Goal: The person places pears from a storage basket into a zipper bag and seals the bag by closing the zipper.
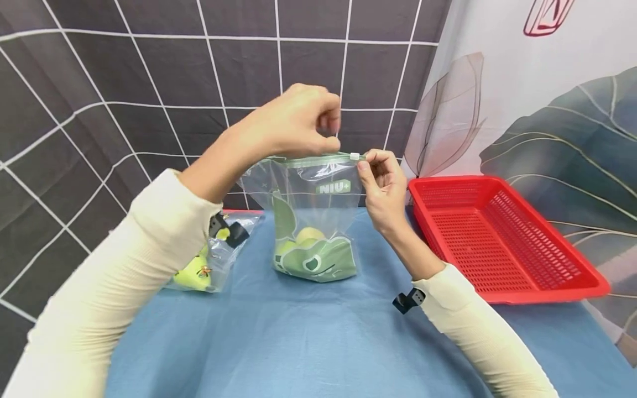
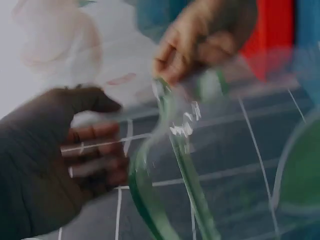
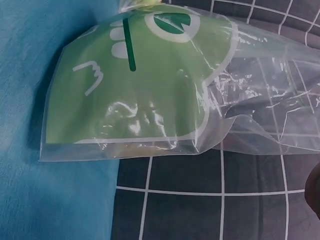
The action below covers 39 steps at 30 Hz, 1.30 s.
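Observation:
A clear slider zip bag (image 1: 328, 210) with a green printed animal face stands upright on the blue cloth. Several yellow-green round things (image 1: 309, 235) lie in its bottom. My right hand (image 1: 385, 188) pinches the bag's top right corner, close to the white slider (image 1: 355, 156). Just above the bag's top edge is my left hand (image 1: 301, 119). In the left wrist view its thumb and loosely bent fingers (image 2: 100, 155) are apart, with nothing between them. The bag's green zip strips (image 2: 187, 185) stand separated there. The right wrist view shows the bag's printed lower part (image 3: 135, 95).
A red perforated basket (image 1: 587, 279) stands on the right of the blue cloth (image 1: 298, 337). Partly behind my left forearm lies another clear bag (image 1: 224, 265) with a yellow-green thing (image 1: 196, 273) inside. A dark grid-patterned curtain (image 1: 239, 72) hangs behind.

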Available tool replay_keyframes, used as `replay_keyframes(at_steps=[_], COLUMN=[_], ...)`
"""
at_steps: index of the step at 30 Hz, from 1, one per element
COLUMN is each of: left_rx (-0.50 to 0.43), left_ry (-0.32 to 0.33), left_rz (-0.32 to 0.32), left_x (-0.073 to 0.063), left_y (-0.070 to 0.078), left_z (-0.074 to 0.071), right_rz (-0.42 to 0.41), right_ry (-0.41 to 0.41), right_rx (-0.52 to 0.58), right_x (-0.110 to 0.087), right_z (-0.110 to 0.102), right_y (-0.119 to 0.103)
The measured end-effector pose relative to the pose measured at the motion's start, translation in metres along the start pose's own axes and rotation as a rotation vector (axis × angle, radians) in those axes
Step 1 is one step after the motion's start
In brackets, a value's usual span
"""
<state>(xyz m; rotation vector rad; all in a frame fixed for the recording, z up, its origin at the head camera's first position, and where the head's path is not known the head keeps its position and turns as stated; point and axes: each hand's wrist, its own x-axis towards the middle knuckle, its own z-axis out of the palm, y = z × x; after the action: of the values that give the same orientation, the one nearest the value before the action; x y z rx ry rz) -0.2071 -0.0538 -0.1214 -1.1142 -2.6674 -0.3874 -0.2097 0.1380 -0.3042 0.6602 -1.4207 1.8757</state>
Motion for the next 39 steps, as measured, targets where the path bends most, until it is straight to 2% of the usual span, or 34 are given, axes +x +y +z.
replay_keyframes(at_steps=[3, 5, 8, 11, 15, 20, 26, 31, 39], left_rx=[0.005, 0.022, 0.043, 0.051, 0.051, 0.056, 0.061, 0.061, 0.037], left_ry=[-0.108, -0.181, -0.256, -0.277, -0.262, -0.24, -0.237, -0.243, -0.246], left_rz=[0.146, 0.2, 0.263, 0.312, 0.358, 0.372, 0.353, 0.33, 0.285], left_x=[0.016, 0.024, 0.034, 0.038, 0.04, 0.039, 0.035, 0.029, 0.013], left_y=[0.001, 0.002, 0.004, 0.005, 0.004, 0.004, 0.001, -0.009, -0.032], left_z=[0.004, 0.008, 0.017, 0.024, 0.029, 0.03, 0.03, 0.028, 0.02], right_rz=[-0.013, -0.016, -0.016, -0.009, 0.001, 0.009, 0.036, 0.059, 0.069], right_ry=[-0.011, -0.022, -0.037, -0.04, -0.034, -0.036, -0.026, -0.001, -0.006], right_rx=[-0.008, -0.016, -0.023, -0.02, -0.014, -0.02, -0.037, -0.032, -0.023], right_x=[-0.001, -0.001, -0.002, -0.003, -0.004, -0.005, -0.008, -0.009, -0.006], right_z=[0.0, 0.0, -0.001, -0.002, -0.003, -0.004, -0.006, -0.008, -0.012], right_y=[0.0, 0.0, 0.0, 0.0, 0.002, 0.002, -0.003, -0.006, -0.013])
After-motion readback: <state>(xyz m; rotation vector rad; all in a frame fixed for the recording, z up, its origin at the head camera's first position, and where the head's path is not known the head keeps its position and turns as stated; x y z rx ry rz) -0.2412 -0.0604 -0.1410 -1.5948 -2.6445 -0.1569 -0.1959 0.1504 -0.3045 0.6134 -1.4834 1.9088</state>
